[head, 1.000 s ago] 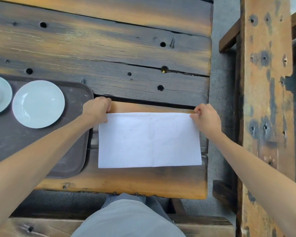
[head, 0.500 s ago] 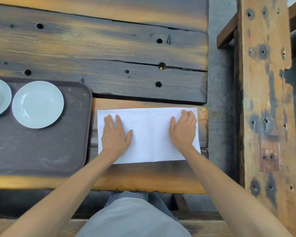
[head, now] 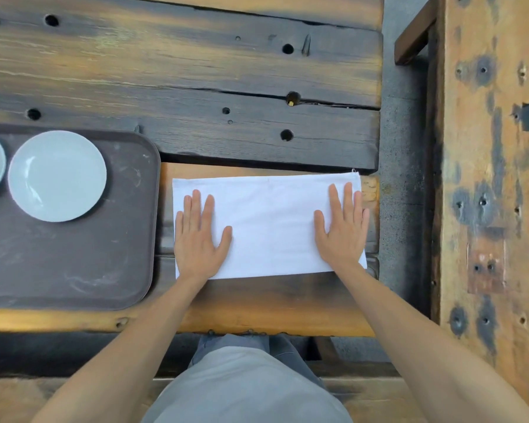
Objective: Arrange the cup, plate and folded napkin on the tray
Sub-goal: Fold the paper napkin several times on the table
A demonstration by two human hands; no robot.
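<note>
Both palms had slid outward: left hand (head: 199, 236) and right hand (head: 342, 228) lay flat, fingers straight, pressing the napkin (head: 269, 227) ends. It sat on the plank table (head: 226, 71), beside the tray (head: 74, 270) holding the plate (head: 57, 175); bare boards stretched beyond.

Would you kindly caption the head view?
Both hands, left and right, press a white napkin flat beside the tray.

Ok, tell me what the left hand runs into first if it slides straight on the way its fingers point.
The left hand lies flat on the napkin, fingers pointing away from the person. Sliding on, it would cross the napkin's far edge onto bare table; nothing else seems to stand in that line.
</note>
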